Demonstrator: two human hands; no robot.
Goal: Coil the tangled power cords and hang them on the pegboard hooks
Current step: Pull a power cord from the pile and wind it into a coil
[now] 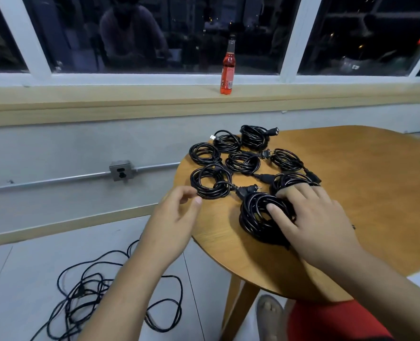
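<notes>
Cord coil (258,217) nearest me lies on the tabletop (376,168) under my right hand (315,217), fingers (290,196) spread flat, pressing rather than gripping. My left hand (174,217) hovers slack, holding nothing. I'd pin the loops until they settle beside the other coils (210,182); a tangle (100,296) waits on the floor (19,279).

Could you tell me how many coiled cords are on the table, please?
8 coils: far one, its left neighbour, left edge, centre, right, front-left, two under the right hand. None looks hidden.
</notes>
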